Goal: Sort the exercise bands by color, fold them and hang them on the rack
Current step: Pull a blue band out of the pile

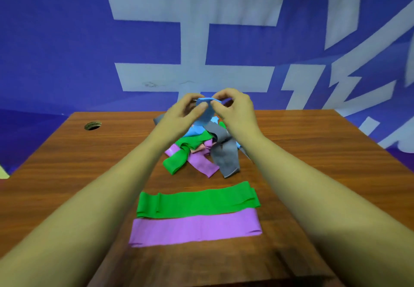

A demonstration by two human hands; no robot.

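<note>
Both hands are raised over the far middle of the wooden table (67, 163). My left hand (186, 111) and my right hand (235, 107) pinch the top of a light blue band (205, 114), which hangs down toward a tangled pile. That pile holds a grey band (226, 156), a green band (179, 159), a purple band (201, 163) and a pinkish one (198, 150). Nearer me, a flattened green band (197, 201) lies crosswise, with a flattened purple band (195, 228) just in front of it. No rack is in view.
A round cable hole (92, 125) is set in the table's far left corner. A blue wall banner (56, 51) with large white characters stands right behind the table's far edge.
</note>
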